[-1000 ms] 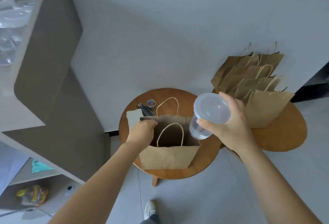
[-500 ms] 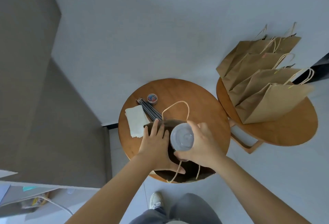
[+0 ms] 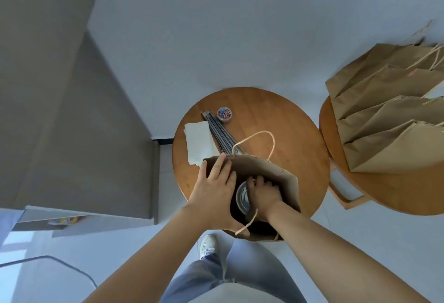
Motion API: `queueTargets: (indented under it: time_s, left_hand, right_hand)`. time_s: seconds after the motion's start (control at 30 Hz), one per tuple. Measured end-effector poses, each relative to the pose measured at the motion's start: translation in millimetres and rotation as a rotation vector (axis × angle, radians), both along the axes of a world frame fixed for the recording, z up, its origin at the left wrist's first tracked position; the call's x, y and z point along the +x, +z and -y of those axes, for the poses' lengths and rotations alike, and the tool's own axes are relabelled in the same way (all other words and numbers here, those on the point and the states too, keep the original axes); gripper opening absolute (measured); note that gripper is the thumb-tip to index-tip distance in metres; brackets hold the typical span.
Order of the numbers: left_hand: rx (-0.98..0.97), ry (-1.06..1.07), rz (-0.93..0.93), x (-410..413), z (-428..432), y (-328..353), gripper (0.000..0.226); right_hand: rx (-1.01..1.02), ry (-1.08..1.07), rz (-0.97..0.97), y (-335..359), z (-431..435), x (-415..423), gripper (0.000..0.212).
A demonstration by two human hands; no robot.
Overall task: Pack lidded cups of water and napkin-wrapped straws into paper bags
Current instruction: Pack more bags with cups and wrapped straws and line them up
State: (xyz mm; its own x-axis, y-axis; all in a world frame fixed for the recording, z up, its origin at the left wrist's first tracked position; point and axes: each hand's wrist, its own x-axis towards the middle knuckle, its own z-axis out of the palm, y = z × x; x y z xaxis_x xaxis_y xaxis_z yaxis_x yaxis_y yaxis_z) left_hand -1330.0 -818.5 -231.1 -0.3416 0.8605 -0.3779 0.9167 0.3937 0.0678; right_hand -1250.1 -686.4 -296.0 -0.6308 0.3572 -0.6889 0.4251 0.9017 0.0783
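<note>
the open paper bag (image 3: 264, 170) stands at the near edge of the round wooden desk (image 3: 276, 115). the left hand (image 3: 216, 197) holds the bag's left wall, fingers nearly straight on the outside and thumb hooked at the rim. the right hand (image 3: 263, 194) is down inside the bag, fingers curled over the lidded cup (image 3: 241, 198). napkins (image 3: 198, 142), dark straws (image 3: 221, 134) and a tub of paper clips (image 3: 224, 113) lie just behind the bag. more brown bags (image 3: 384, 122) stand on the neighbouring desk (image 3: 396, 194).
</note>
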Motion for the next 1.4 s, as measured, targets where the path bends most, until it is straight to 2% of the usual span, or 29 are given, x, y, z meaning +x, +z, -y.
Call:
queueTargets:
  time_s: [0.23,0.3,0.33,0.37,0.43,0.47,0.53,0.57,0.67,0.73,0.8,0.87,1.03,1.1,1.17,1.3,1.4]
  left_hand:
    - [0.002,0.062,-0.004,-4.2,-6.1,-3.0,0.116]
    - [0.017,0.074,0.025,-5.5,-8.2,-3.0,0.114]
    - [0.039,0.073,0.046,-6.0,-8.6,-2.2,0.111]
    - [0.072,0.071,0.068,-6.9,-8.1,-1.9,0.107]
    - [0.161,0.069,0.092,-10.7,-6.8,-1.2,0.097]
    - [0.225,0.075,0.112,-13.8,-5.3,-1.5,0.090]
    - [0.360,0.144,0.205,-19.2,-4.8,-0.7,0.069]
    - [0.436,0.213,0.258,-22.0,-5.0,0.9,0.055]
    - [0.634,0.558,0.405,-29.9,-12.5,14.4,0.013]
    - [0.690,0.837,0.437,-42.3,-19.3,19.0,0.006]
    - [0.676,1.029,0.445,-62.5,-22.4,13.1,0.005]
    - [0.577,1.120,0.446,-89.0,-23.3,-0.7,0.010]
    - [0.210,1.186,0.460,-144.5,-23.0,-63.6,0.016]
    - [0.107,1.220,0.501,-157.6,-25.6,-94.8,0.017]
    - [0.042,1.254,0.527,-163.7,-30.0,-122.7,0.021]
    - [-0.015,1.287,0.550,-169.7,-42.7,-162.6,0.028]
    - [-0.040,1.320,0.548,-169.4,-47.5,-180.9,0.030]
  right_hand:
    - [-0.032,-0.039,0.021,-11.5,-0.7,2.5,0.091]
    - [-0.041,-0.032,0.031,3.4,-1.4,-2.7,0.083]
    - [-0.062,-0.031,-0.027,16.1,-2.7,-5.4,0.074]
    - [-0.087,-0.010,-0.142,29.3,-4.3,-7.3,0.059]
    - [-0.117,0.086,-0.526,58.1,-10.3,-8.3,0.028]
    - [-0.119,0.135,-0.728,71.6,-13.7,-8.8,0.023]
    - [-0.150,0.210,-1.104,93.4,-24.1,-10.4,0.025]
    - [-0.200,0.225,-1.233,102.6,-28.3,-13.5,0.025]
    - [-0.272,0.200,-1.441,123.1,-37.3,-34.7,0.026]
    - [-0.353,0.111,-1.484,125.9,-44.4,-59.0,0.027]
    - [-0.459,-0.007,-1.405,124.7,-51.1,-86.9,0.028]
    - [-0.485,-0.090,-1.200,116.8,-58.2,-119.3,0.024]
    - [-0.450,-0.046,-0.601,49.1,-76.7,-189.5,0.018]
    - [-0.435,-0.043,-0.349,3.0,-81.9,-204.2,0.019]
    - [-0.407,-0.095,-0.180,-34.6,-82.7,-206.5,0.017]
    - [-0.370,-0.304,-0.111,-81.7,-77.5,-196.7,0.013]
    - [-0.276,-0.338,-0.129,-112.3,-74.0,-187.7,0.019]
